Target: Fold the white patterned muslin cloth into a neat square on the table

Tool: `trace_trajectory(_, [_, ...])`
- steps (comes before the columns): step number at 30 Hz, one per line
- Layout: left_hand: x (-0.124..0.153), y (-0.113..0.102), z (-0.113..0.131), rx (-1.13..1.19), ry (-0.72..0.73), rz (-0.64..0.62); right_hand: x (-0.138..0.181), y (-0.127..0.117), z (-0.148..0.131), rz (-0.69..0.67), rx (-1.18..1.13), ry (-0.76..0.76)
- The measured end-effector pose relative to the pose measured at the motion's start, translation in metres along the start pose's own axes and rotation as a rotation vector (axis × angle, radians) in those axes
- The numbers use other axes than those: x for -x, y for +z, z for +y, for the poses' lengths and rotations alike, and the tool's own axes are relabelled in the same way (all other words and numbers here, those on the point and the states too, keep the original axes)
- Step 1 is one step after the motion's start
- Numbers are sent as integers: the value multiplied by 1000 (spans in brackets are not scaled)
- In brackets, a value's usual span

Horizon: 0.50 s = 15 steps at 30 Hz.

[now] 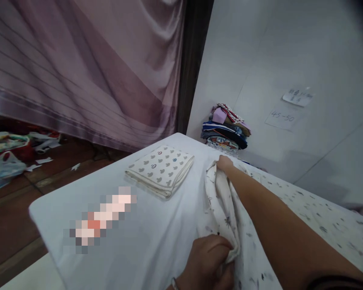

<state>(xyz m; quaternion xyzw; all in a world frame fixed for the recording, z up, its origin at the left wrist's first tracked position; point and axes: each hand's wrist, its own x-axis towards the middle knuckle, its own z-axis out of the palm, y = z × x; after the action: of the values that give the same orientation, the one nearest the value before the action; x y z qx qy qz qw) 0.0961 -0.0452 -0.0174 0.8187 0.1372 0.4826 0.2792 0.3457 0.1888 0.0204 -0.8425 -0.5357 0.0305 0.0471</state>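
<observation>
One white printed cloth, lying partly bunched on the white tabletop, has its near edge pinched in the left hand and its far edge in the right hand, with one folded spotted cloth to the left

Left hand and right hand grip a printed sheet on a white table.
The right is near the far right edge; a folded cloth lies near the far corner, a blurred item toward the left corner.
</observation>
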Motion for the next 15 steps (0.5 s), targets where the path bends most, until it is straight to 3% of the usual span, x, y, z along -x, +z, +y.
trace_trajectory(10, [-8, -14, 25, 0, 131, -33, 20, -62, 100, -3, -175, 48])
trace_trajectory(15, [-11, -16, 47, 34, 209, 5, 50, -82, 152, -16, -231, 108])
